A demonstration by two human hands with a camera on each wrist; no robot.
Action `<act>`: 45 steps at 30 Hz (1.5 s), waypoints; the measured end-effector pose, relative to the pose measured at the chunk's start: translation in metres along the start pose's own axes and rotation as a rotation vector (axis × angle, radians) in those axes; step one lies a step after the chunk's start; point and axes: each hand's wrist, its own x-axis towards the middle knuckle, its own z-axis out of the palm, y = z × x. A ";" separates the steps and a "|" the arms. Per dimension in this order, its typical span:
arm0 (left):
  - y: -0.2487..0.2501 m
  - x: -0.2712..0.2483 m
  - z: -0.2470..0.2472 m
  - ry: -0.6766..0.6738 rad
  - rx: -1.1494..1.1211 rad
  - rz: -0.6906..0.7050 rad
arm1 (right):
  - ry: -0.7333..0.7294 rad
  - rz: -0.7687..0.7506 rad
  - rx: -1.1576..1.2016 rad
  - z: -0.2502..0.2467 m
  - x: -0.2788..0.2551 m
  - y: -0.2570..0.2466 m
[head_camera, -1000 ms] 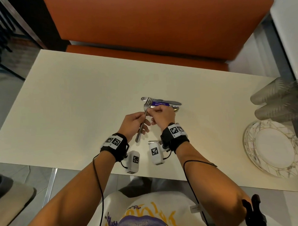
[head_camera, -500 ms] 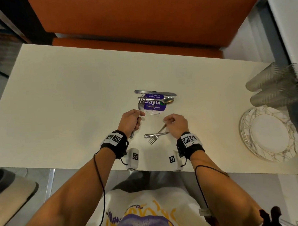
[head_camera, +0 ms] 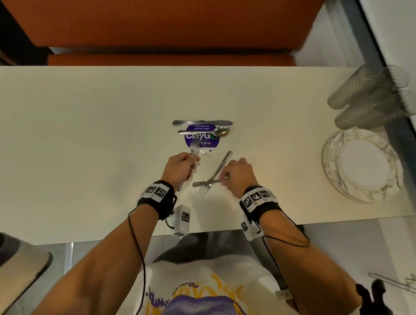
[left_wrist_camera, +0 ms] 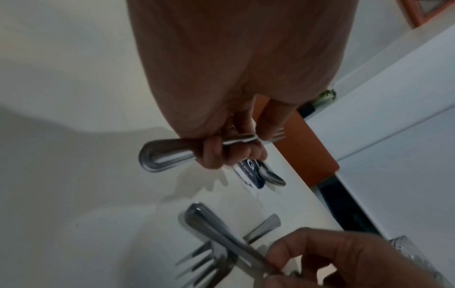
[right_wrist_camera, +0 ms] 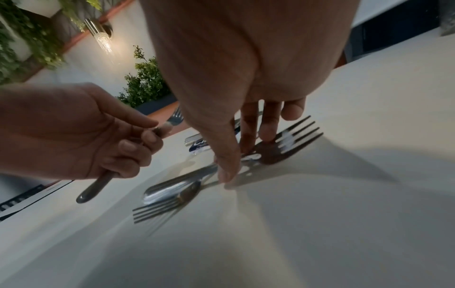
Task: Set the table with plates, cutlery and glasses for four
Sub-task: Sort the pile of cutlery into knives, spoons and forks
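Observation:
My left hand (head_camera: 182, 168) grips a fork (head_camera: 194, 145) by the handle, tines pointing away from me; the same left hand (left_wrist_camera: 231, 152) and held fork (left_wrist_camera: 169, 154) fill the left wrist view. My right hand (head_camera: 236, 174) pinches a second fork (head_camera: 206, 182) near its neck, and it lies flat across the table. That second fork (right_wrist_camera: 293, 134) shows under my right hand (right_wrist_camera: 243, 154). A third fork (head_camera: 220, 166) lies crossed beneath it. Further off, a knife (head_camera: 202, 122) and a spoon (head_camera: 205, 132) lie side by side.
The spoon rests on a purple round sticker (head_camera: 201, 141) on the cream table (head_camera: 83, 138). A stack of patterned plates (head_camera: 362, 168) and several stacked glasses (head_camera: 374, 97) sit at the right edge. An orange bench (head_camera: 164, 24) runs along the far side.
Both hands drew back from the cutlery pile toward me. The left hand lifted one fork; the right brought two forks down to the near side, and they now lie crossed.

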 end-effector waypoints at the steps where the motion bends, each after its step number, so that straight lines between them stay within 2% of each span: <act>1: 0.001 0.000 0.000 0.001 0.065 0.030 | 0.003 -0.009 0.012 -0.004 0.001 -0.001; 4: 0.003 0.000 0.002 -0.050 0.200 0.115 | 0.012 -0.060 0.010 -0.018 0.005 -0.007; 7: 0.004 0.001 0.001 -0.109 0.282 0.137 | 0.042 -0.122 -0.086 -0.038 0.010 -0.016; 11: 0.012 -0.001 -0.004 -0.138 0.268 0.154 | 0.102 -0.162 -0.133 -0.057 0.017 -0.024; 14: 0.019 -0.003 -0.007 -0.113 0.242 0.167 | 0.161 -0.184 -0.096 -0.064 0.019 -0.031; 17: 0.025 -0.006 -0.008 -0.035 0.141 0.165 | 0.354 -0.217 0.041 -0.060 0.020 -0.032; 19: 0.028 -0.008 -0.009 0.013 0.059 0.157 | 0.469 -0.214 0.220 -0.057 0.020 -0.033; 22: 0.031 -0.011 -0.012 0.025 0.009 0.145 | 0.544 -0.092 0.579 -0.059 0.017 -0.041; 25: 0.034 -0.015 -0.013 0.017 -0.013 0.125 | 0.468 0.181 0.904 -0.063 0.024 -0.048; 27: 0.035 -0.017 -0.012 0.003 -0.010 0.112 | 0.396 0.262 0.987 -0.065 0.030 -0.048; 33: 0.036 -0.019 -0.014 -0.020 0.001 0.109 | 0.400 0.204 1.027 -0.076 0.037 -0.046; 35: 0.037 -0.017 -0.015 -0.006 -0.074 0.070 | 0.384 0.191 1.030 -0.079 0.037 -0.047; 37: 0.037 -0.012 -0.017 0.009 -0.138 0.038 | 0.364 0.165 1.019 -0.082 0.037 -0.050; 42: 0.040 -0.011 -0.019 0.003 -0.113 0.058 | 0.344 0.074 0.954 -0.088 0.039 -0.063; 45: 0.043 -0.012 -0.015 -0.027 -0.137 0.048 | 0.330 0.076 0.925 -0.086 0.044 -0.072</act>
